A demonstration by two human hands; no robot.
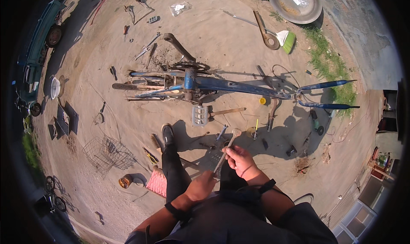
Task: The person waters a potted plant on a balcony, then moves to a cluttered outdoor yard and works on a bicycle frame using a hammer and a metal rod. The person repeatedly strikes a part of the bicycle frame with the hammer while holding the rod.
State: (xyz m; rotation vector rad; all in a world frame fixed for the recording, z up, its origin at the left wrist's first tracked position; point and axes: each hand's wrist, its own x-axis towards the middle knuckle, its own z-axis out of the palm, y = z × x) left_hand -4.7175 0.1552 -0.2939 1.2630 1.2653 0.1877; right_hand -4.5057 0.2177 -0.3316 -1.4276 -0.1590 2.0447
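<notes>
Ground (239,47), pale and sandy, spreads beneath everything we look down on, and across it the blue bicycle frame (239,85) has its long axis running left to right, with its fork (326,84) pointing right. On our side of that frame, well apart from it, is the slim rod (220,162), held up in both hands. The rod's long axis slants from lower left to upper right, so it lies across the line of the frame rather than along it, its far end leaning toward the frame. Our right hand (240,160) is nearer both that end and the frame; our left hand (201,186) sits lower, closer to the body. The right forearm comes in from the lower right, and its grip is narrow, thumb and bent fingers pinching the rod partway along. The left forearm comes in from the lower left, back of the hand up, its grip closed round the rod's lower part; since that fist covers it, we cannot tell how much rod runs on beneath. Beyond the hands, up and left, we see a grey pedal (200,116); the rod's rounded end (236,132) juts clear of the right thumb, and a small yellow cap (262,101) lies farther off, up and right.
</notes>
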